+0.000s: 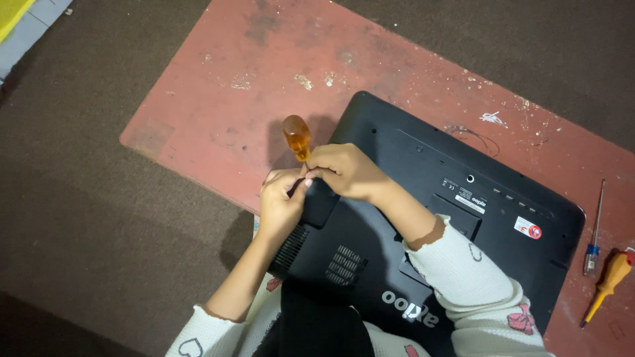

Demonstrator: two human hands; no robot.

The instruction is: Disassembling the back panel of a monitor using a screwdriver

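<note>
Laptop (423, 225) is flipped belly-up on a worn red table (218, 112), hanging over the near edge toward the person's lap, and both hands are bunched up at its left corner. Right hand (347, 172) is closed around the lower part of a screwdriver with a clear amber handle (297, 135), handle standing up and tipped away a bit. Left hand (281, 201) has its fingers pinched in tight right where the shaft meets the black casing; the tip itself is hidden under the fingers, so I can't tell what exactly it's sitting in. My read on handling: the screwdriver is light and stiff, that smooth plastic handle is probably a bit slick, so gripping low near the shaft gives control and the fat bulb end is where you'd get torque. The laptop shell is rigid-ish plastic but scratchable and would flex or crack if pried hard, and the vent grilles (344, 264) are thin, so hold it by the solid edges. Two more screwdrivers, a thin blue-handled one (593, 231) and an orange one (608, 281), lie well off to the right.
</note>
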